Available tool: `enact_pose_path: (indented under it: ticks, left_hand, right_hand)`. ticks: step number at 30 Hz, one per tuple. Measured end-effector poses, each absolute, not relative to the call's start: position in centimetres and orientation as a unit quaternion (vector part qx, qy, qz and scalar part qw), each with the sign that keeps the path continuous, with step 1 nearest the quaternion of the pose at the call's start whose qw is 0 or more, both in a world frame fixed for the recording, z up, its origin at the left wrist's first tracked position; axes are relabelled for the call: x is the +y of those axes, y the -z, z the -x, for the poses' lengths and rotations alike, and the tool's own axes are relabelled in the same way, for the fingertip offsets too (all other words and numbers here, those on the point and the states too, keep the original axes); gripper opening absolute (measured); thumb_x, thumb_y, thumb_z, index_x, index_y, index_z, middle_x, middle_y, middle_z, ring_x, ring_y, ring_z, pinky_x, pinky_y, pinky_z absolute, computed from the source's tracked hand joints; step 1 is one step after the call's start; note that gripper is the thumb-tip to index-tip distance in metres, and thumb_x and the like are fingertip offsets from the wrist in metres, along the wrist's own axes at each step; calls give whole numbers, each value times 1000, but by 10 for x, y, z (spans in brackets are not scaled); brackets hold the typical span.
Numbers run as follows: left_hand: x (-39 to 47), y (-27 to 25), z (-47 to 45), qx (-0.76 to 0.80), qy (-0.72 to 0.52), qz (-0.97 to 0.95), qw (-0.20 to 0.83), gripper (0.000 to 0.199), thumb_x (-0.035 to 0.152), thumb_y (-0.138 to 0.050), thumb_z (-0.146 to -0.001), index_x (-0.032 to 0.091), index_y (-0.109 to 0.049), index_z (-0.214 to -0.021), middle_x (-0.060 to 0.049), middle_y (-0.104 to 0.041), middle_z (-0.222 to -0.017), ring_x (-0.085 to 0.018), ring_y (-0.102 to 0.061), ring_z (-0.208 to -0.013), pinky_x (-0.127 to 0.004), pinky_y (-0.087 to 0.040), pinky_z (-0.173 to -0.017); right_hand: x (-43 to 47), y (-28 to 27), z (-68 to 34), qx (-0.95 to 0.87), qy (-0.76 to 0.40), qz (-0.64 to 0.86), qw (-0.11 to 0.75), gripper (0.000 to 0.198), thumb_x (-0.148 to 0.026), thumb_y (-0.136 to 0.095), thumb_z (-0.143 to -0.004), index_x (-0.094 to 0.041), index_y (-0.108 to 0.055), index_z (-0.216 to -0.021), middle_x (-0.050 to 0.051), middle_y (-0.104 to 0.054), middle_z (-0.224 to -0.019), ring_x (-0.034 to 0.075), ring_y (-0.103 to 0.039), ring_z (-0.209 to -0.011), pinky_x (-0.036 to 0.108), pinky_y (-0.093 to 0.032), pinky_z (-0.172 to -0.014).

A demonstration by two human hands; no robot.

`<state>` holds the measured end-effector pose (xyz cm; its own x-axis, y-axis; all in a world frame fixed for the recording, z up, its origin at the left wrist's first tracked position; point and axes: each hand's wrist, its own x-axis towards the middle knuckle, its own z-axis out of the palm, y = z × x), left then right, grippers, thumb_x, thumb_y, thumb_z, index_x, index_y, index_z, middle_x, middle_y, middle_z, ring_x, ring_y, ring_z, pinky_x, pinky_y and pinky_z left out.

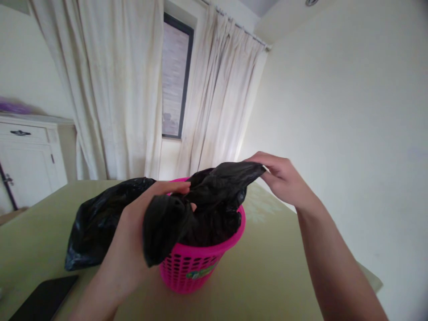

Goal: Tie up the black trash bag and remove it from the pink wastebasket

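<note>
With the basket as the middle of the clock and twelve pointing away from the person, a plain pale wall (pixel 351 111) fills the side from one to three. Cream curtains (pixel 117 80) hang from eleven to just past twelve, and the counter (pixel 267 276), yellowish-green, spreads beneath everything. A white cabinet (pixel 30 165) stands beyond it at ten, while a dark-framed window (pixel 174 80) shows between the curtains near twelve. The pink basket (pixel 187 281) stands upright on the counter, pierced with rows of holes. At nine to ten lies a mass of black plastic (pixel 103 218), partly hidden by the left forearm and hand; whether it joins the plastic in the basket cannot be told. A flat dark object (pixel 47 298) lies at eight, cut off by the bottom edge. A purple item (pixel 15 106) rests on the cabinet, and a green label (pixel 202 271) marks the basket's front.

The black bag (pixel 214 209) sits in the basket's mouth, its upper part drawn up above the rim. At nine, the left hand (pixel 135 227) is half curled, gripping a bunched part between thumb and fingers; a fold bulges beside the palm and covers the near-left rim. At two, the right hand (pixel 281 178) pinches a stretched corner.
</note>
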<state>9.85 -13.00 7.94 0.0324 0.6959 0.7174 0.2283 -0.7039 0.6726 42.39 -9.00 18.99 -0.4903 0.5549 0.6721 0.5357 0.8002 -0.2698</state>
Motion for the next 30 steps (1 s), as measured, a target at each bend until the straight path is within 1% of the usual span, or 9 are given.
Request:
enact_pose_path:
  ticks: [4, 7, 13, 15, 18, 20, 23, 26, 30]
  left_hand:
    - [-133, -80, -104, 406, -530, -735, 119, 90, 19, -76, -88, 34, -44, -171, -8, -74, -153, -36, -72, -139, -53, -60, -113]
    - [-133, -83, -105, 404, -481, -767, 131, 75, 17, -65, -87, 32, -60, -160, -7, -84, -134, -37, -80, -123, -52, -65, -99]
    - [-132, -80, -108, 406, -433, -797, 116, 50, 11, -57, -84, 32, -80, -123, -3, -87, -120, -35, -83, -108, -52, -63, -95]
    - [-132, -80, -108, 399, -468, -780, 117, 46, 11, -58, -85, 30, -78, -122, -4, -86, -119, -34, -82, -105, -48, -62, -90]
    - [-134, -85, -106, 360, -540, -745, 153, 47, 10, -61, -85, 28, -75, -126, -3, -85, -113, -30, -80, -97, -41, -61, -83]
    - [-136, -88, -107, 332, -552, -741, 190, 47, 9, -63, -86, 28, -76, -127, -2, -84, -112, -27, -78, -94, -39, -61, -84]
    - [-139, -89, -113, 305, -493, -782, 227, 43, 6, -67, -88, 30, -80, -121, -4, -81, -122, -28, -76, -110, -41, -62, -98]
    - [-139, -85, -116, 283, -481, -794, 243, 52, 5, -68, -91, 34, -77, -132, -5, -71, -146, -30, -66, -138, -45, -54, -119]
    - [-134, -77, -113, 262, -620, -687, 273, 56, 11, -67, -98, 38, -64, -147, -5, -73, -134, -24, -76, -117, -38, -63, -103]
  right_hand:
    - [-99, -186, -415, -775, -160, 207, 575, 52, -42, -80, -100, -40, -66, -150, 3, -75, -146, 26, -70, -137, 48, -61, -112]
    - [-89, -177, -413, -771, -255, 247, 529, 65, -57, -82, -96, -38, -63, -155, 6, -68, -158, 29, -65, -147, 54, -56, -120]
    - [-101, -150, -401, -757, -375, 243, 477, 42, -58, -72, -104, -26, -82, -129, 9, -85, -112, 26, -82, -99, 46, -67, -99]
    - [-112, -142, -400, -772, -376, 180, 479, 45, -46, -81, -99, -33, -75, -143, 8, -83, -126, 26, -82, -108, 46, -68, -99]
    - [-113, -133, -398, -788, -328, 146, 500, 86, -42, -95, -87, -41, -55, -164, 7, -58, -169, 29, -65, -147, 53, -57, -120]
    - [-106, -125, -390, -787, -320, 182, 495, 106, -49, -104, -75, -36, -51, -167, 9, -48, -177, 32, -55, -157, 57, -47, -129]
    - [-103, -113, -368, -794, -371, 224, 426, 94, -60, -106, -66, -27, -70, -146, 12, -70, -151, 34, -67, -141, 58, -51, -126]
    - [-109, -102, -345, -734, -405, 220, 499, 41, -61, -90, -89, -26, -78, -108, 6, -80, -104, 27, -78, -101, 51, -63, -110]
    - [-108, -93, -326, -558, -439, 177, 681, 51, -65, -67, -106, -25, -54, -78, -8, -43, -59, 13, -48, -49, 36, -65, -76]
